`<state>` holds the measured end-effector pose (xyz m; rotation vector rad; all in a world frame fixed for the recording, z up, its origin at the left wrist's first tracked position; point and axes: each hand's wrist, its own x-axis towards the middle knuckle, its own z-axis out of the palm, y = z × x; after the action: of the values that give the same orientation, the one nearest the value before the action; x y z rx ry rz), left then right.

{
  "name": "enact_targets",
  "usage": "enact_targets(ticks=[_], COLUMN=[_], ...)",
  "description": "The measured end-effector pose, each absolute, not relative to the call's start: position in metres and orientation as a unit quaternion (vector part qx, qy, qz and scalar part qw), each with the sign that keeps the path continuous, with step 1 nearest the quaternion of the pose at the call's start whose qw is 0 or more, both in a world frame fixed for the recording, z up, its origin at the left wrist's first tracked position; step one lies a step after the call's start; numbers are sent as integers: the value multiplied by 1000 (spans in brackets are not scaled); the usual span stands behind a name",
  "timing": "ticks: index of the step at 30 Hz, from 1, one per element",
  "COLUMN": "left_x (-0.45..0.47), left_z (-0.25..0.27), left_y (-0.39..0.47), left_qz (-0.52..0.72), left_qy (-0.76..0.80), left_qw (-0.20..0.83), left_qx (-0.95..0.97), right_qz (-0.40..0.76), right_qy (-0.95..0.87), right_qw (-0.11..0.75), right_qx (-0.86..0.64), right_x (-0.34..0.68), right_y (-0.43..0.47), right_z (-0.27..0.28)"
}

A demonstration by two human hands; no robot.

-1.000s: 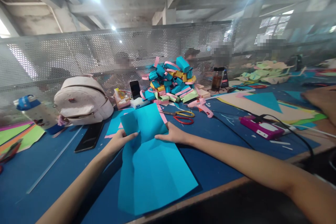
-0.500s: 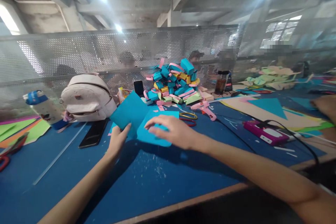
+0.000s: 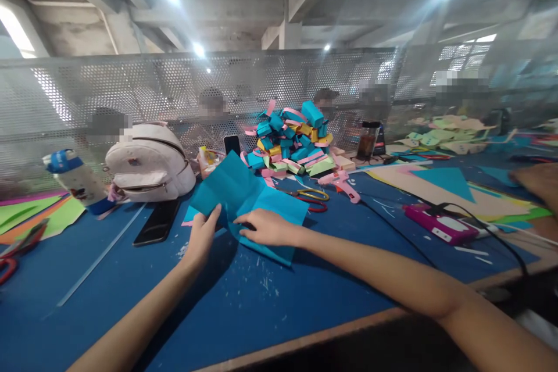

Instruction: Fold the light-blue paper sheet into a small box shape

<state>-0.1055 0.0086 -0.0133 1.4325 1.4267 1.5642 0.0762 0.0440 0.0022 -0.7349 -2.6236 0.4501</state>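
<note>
A sheet of blue paper (image 3: 231, 183) with a crease down its middle stands partly open above the table, its left part tilted up and its right part lying lower. At its lower left edge my left hand (image 3: 201, 238) is closed on it, thumb on the near face and the other fingers mostly hidden behind. My right hand (image 3: 271, 228) reaches across the lower right part, with bent fingertips and thumb closed at the paper near the crease. Just right of the sheet lie yellow-handled scissors (image 3: 311, 193) and red-handled scissors (image 3: 317, 206).
Behind the paper rises a heap of folded paper pieces (image 3: 290, 142). A pink glue gun (image 3: 342, 185) with its cord lies to the right, near a purple power bank (image 3: 440, 224). Leftward are a phone (image 3: 157, 224), white backpack (image 3: 148, 163) and bottle (image 3: 78, 180). Another person's hand (image 3: 536, 180) shows far right.
My right hand has come down and left onto the crease. The paper's right part has swung open toward me, its corner now pointing to the lower right. My left hand keeps its hold.
</note>
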Motion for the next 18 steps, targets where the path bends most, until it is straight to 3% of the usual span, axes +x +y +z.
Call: enact_targets(ticks=[10,18], left_x=[-111,-104], left_z=[-21,-21], left_y=[17,15], left_qz=[607,595], left_qy=[505,454], left_qw=[316,350], left_qx=[527,563], right_qz=[324,335], right_qy=[-907,-886], right_qw=[214,259], right_qx=[-161,-191], right_x=[93,88], right_y=[83,78], right_z=[-3,-10])
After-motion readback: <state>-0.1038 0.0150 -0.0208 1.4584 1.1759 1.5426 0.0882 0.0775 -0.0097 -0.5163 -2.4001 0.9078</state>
